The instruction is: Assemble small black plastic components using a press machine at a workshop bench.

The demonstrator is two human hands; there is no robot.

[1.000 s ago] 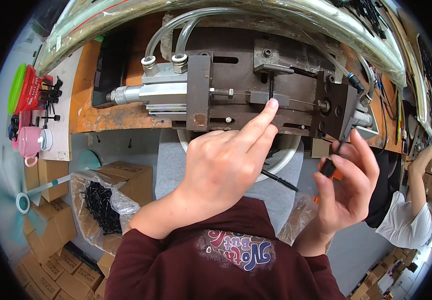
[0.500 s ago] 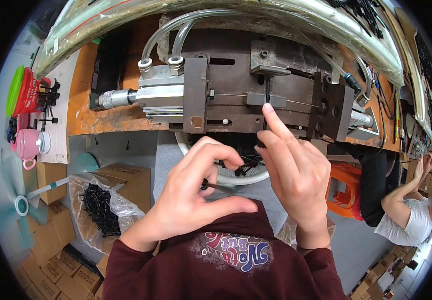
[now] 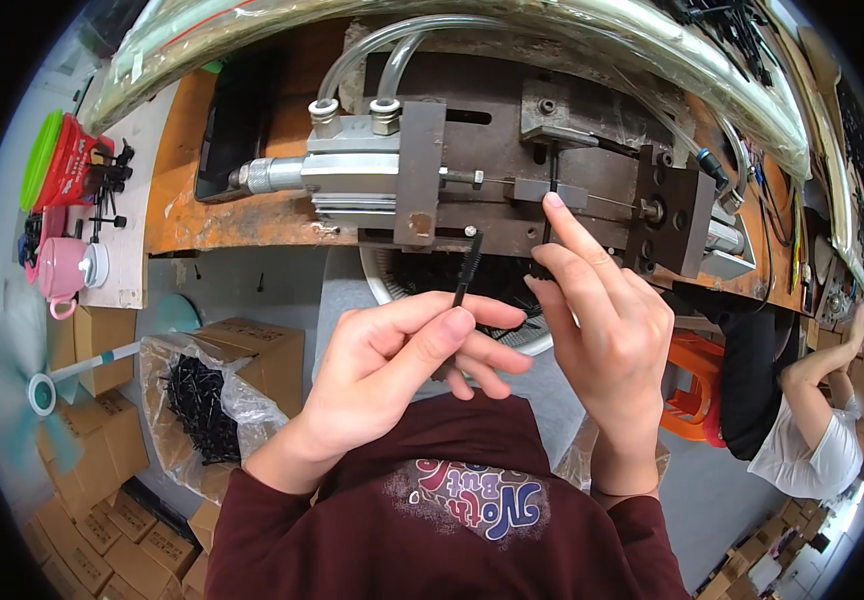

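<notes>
My left hand (image 3: 377, 375) pinches a thin black bristle brush (image 3: 470, 262) between thumb and forefinger, its bristled end pointing up and away from me. The other left fingers are loosely curled. My right hand (image 3: 607, 335) is at the near edge of a dark metal fixture (image 3: 592, 225). Its thumb and middle finger close on the lower end of a thin black rod (image 3: 554, 172), while the forefinger tip presses against the rod at a small grey clamp block (image 3: 574, 198). The rod's upper end meets a steel bracket (image 3: 560, 130). Its lower end is mostly hidden by my fingers.
An air cylinder (image 3: 352, 178) with clear hoses (image 3: 402, 65) sits left on the fixture. Under the bench edge stands a white basket (image 3: 377, 275) of black pieces. A bag of black pieces (image 3: 197, 405), a fan (image 3: 42, 393) and an orange stool (image 3: 687, 385) stand around. Another person (image 3: 812, 430) sits right.
My left hand has turned, bringing the brush upright between thumb and forefinger. The left cylinder's bolt-tipped rod has come out rightward. My right hand stays at the rod; the view has shifted slightly.
</notes>
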